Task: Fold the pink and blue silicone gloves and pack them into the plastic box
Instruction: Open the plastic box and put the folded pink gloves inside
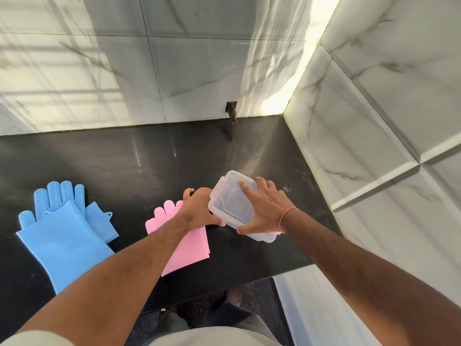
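A clear plastic box with its lid on sits on the black counter, right of centre. My right hand lies over its top, fingers spread around the lid and right side. My left hand grips the box's left side, thumb at its front corner. The pink gloves lie flat just left of the box, partly under my left forearm. The blue gloves lie stacked flat at the counter's left, fingers pointing to the wall.
The black counter ends at marble-tiled walls behind and to the right, forming a corner. A small dark opening is in the back wall. The counter's front edge runs just before my body, with floor below.
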`<state>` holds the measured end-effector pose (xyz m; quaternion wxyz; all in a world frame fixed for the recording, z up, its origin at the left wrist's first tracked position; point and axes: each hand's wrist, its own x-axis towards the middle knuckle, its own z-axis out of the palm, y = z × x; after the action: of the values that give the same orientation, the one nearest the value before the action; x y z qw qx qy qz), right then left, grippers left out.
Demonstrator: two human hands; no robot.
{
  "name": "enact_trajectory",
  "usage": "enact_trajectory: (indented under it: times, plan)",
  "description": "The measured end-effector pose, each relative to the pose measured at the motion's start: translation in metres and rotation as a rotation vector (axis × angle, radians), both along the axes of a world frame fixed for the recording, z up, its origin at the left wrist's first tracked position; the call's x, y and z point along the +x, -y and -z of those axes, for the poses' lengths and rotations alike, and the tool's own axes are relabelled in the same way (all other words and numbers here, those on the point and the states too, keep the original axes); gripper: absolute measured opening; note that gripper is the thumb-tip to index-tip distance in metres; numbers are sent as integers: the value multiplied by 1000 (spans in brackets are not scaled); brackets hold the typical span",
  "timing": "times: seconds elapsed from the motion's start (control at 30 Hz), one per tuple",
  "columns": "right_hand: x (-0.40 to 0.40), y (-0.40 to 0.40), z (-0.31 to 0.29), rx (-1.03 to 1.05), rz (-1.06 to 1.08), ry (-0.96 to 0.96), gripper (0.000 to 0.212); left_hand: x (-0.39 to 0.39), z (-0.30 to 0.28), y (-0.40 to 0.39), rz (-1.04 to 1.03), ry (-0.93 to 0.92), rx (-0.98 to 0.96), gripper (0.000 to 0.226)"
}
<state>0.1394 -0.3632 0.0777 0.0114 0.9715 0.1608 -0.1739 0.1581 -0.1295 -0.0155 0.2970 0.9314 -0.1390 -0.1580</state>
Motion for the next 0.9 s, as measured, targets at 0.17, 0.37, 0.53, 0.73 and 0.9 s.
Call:
enact_trajectory:
  times: [0.17, 0.37, 0.53, 0.73, 0.9]
  plan:
    - [3, 4, -6, 60, 69, -74, 127, 3, -5, 3, 7, -3, 93, 48]
    - [23, 23, -24, 396, 246, -304, 111, 5, -17, 3, -27, -13, -5, 52]
    - [30, 45, -32, 773, 432, -406, 64, 2, -27, 6, -243, -61, -10, 86]
    - [17, 71, -13, 1201, 665, -565, 65, -10, -38, 30, -515, -127, -205, 21]
    - [11, 98, 16, 1541, 846, -728, 58, -16, -43, 35, -547, -171, -272, 31]
